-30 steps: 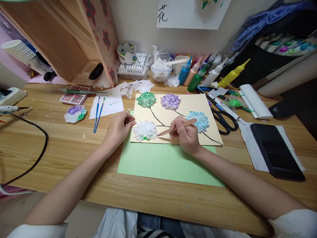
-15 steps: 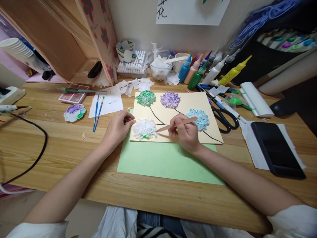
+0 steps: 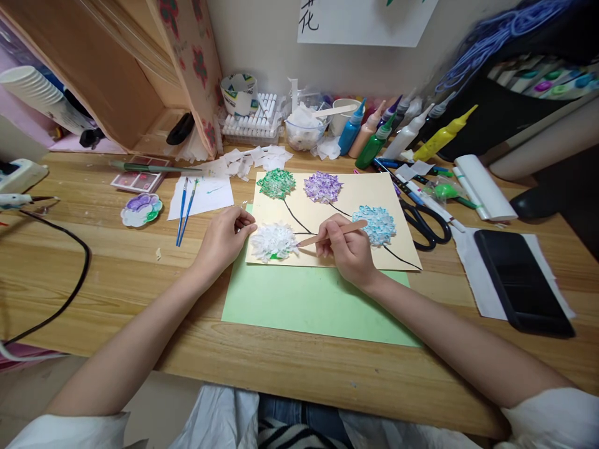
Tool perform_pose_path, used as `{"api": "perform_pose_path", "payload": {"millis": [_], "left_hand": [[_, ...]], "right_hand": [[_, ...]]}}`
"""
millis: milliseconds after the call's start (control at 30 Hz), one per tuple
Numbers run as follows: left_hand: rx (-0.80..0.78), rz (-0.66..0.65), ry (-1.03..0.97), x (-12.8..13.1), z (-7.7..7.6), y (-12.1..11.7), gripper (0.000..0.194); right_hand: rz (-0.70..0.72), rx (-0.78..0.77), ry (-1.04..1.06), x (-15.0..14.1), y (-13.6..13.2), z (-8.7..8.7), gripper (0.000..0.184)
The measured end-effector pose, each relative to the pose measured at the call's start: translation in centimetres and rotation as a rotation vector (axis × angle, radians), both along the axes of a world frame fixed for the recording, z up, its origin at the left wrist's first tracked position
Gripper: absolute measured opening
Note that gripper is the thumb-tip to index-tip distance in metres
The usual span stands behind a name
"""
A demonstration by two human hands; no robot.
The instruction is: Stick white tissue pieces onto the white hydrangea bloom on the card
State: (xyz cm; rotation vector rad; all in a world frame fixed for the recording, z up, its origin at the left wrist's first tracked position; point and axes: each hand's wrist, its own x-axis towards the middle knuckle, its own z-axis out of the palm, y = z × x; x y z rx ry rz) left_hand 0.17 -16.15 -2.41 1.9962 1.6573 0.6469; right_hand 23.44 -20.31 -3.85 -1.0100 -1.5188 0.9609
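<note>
On the desk lies a cream card (image 3: 322, 255) bearing several fluffy paper flowers on drawn black stems. The white flower (image 3: 274, 242) is at its lower left, with a green patch at its bottom edge. My left hand (image 3: 224, 238) is closed at the card's left edge, thumb and curled fingers pinching there beside this flower. Pen-like, a wooden craft stick (image 3: 354, 226) sits in my right hand (image 3: 349, 252). Its narrow tip touches the white flower's right side. The blue flower (image 3: 381, 226) is partly behind the stick's other end. Higher up are the green flower (image 3: 276, 184) and purple flower (image 3: 322, 187).
A green sheet (image 3: 318, 305) lies under the card. Paintbrushes (image 3: 187, 215) and a paint palette (image 3: 141, 209) are on the left. Scissors (image 3: 425, 227) and a phone (image 3: 524, 284) lie to the right. Paint bottles (image 3: 372, 146) and paper scraps (image 3: 255, 161) line the back.
The craft stick's tip has risen slightly along the white flower's right edge. My left hand stays at the card's edge. The whole view has shifted a little.
</note>
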Motion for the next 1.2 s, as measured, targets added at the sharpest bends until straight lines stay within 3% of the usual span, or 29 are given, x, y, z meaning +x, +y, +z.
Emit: {"api": "perform_pose_path", "payload": {"millis": [400, 700, 833, 1000, 1200], "left_hand": [[0.006, -0.008, 0.003, 0.0, 0.0, 0.0, 0.004], [0.006, -0.001, -0.003, 0.0, 0.0, 0.0, 0.004], [0.006, 0.0, -0.012, 0.0, 0.0, 0.0, 0.004], [0.009, -0.002, -0.022, -0.1, -0.2, 0.1, 0.005], [-0.005, 0.002, -0.038, -0.2, -0.3, 0.1, 0.006]], "right_hand": [[0.042, 0.038, -0.01, -0.1, 0.0, -0.2, 0.035], [0.13, 0.209, -0.305, -0.4, 0.2, 0.9, 0.04], [0.114, 0.233, -0.258, -0.4, 0.1, 0.8, 0.042], [-0.012, 0.205, -0.113, 0.0, -0.3, 0.0, 0.042], [0.028, 0.203, -0.14, -0.1, -0.3, -0.2, 0.041]]}}
